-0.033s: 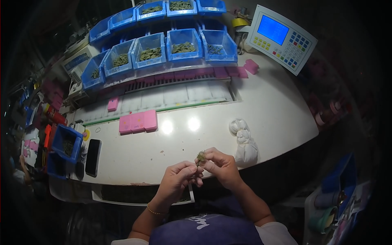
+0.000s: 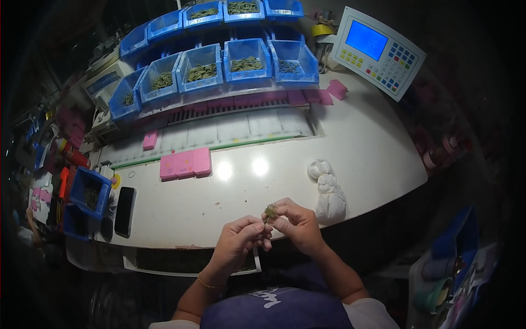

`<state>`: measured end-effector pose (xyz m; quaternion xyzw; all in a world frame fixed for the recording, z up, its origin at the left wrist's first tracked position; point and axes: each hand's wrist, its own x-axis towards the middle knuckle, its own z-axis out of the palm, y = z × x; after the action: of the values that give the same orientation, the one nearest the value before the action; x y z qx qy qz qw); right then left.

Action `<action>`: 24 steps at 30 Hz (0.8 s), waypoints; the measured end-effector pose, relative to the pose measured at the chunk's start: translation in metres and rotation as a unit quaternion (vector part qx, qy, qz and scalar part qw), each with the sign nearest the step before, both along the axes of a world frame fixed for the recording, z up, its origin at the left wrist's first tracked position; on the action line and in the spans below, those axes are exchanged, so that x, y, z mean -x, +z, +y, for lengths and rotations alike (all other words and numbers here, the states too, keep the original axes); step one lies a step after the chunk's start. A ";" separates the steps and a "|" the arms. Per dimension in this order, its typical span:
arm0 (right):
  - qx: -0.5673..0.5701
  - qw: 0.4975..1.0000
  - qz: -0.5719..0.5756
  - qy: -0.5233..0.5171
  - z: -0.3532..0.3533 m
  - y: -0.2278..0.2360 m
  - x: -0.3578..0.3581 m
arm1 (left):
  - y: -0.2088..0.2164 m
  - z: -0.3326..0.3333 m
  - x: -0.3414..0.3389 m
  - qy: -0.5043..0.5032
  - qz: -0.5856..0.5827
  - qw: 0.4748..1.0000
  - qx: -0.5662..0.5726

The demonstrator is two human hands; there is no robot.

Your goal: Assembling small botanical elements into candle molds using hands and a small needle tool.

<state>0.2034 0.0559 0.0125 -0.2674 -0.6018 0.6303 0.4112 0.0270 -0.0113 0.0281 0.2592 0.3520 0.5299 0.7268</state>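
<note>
1. The left hand (image 2: 244,234) is pinched closed, thumb against fingers, on the lower end of a small green tuft (image 2: 270,210).
2. The right hand (image 2: 296,222) is curled at the tuft's right side, thumb and fingertips touching it; how firmly it grips, I cannot tell.
3. The green tuft is between the two hands, above the front edge of the white table (image 2: 372,142), its bushy end pointing up.
4. A thin yellow bracelet (image 2: 210,284) circles the left wrist, and a dark purple apron (image 2: 279,312) covers the person's front.
5. A white cloth bundle (image 2: 330,205), narrowed in places along its length, lies on the table just beyond the right hand.
6. Three pink blocks (image 2: 186,163) sit side by side farther back, left of the hands; a single pink block (image 2: 149,140) lies behind them, near the left.
7. A dark phone (image 2: 125,211) lies at the table's left end, beside a blue box (image 2: 82,211) with dark bits in it.
8. Two rows of blue bins (image 2: 246,75) stand along the back, several with green pieces inside.
9. At the back right, a tilted control panel (image 2: 378,52) shows a lit blue screen above and beside its coloured keys.
</note>
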 end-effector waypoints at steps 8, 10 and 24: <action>-0.165 0.978 -0.083 -0.097 -0.011 0.015 0.002 | -0.004 -0.001 -0.010 0.052 0.087 0.992 -0.074; -0.185 0.971 -0.099 -0.117 -0.014 0.016 0.005 | -0.001 -0.002 -0.014 0.089 0.231 0.964 -0.100; 0.148 0.986 0.072 -0.011 -0.010 0.006 0.003 | -0.004 -0.047 0.011 0.081 0.670 0.722 -0.153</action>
<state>0.2008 0.0463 0.0185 -0.2859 -0.4674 0.7256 0.4163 0.0160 -0.0580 0.0243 0.6244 0.6812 0.3217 0.2064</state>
